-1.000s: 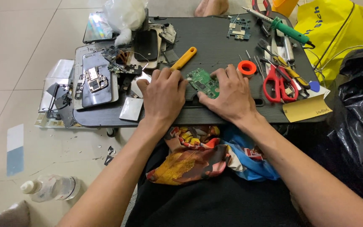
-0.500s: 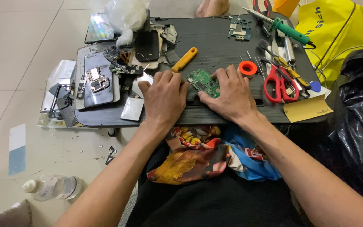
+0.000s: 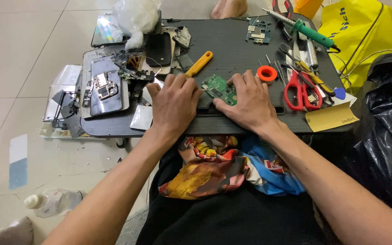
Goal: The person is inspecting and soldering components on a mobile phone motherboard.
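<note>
A small green circuit board [image 3: 218, 87] lies near the front edge of a dark ribbed work tray [image 3: 232, 41]. My left hand [image 3: 174, 105] rests palm down just left of the board, its fingertips at the board's left edge. On the other side, my right hand [image 3: 246, 102] lies flat with fingers and thumb touching the board's right and lower edges. Both hands press around the board rather than lift it. A yellow-handled tool [image 3: 199, 63] lies just beyond my left fingers.
Red scissors [image 3: 300, 90], an orange tape ring [image 3: 267, 73], a green-handled soldering iron [image 3: 311, 35] and tweezers lie at right. Opened phone parts [image 3: 106, 86] crowd the left. A second board [image 3: 258, 31] sits far back. A yellow bag [image 3: 364, 27] and black bag [image 3: 386, 122] stand right.
</note>
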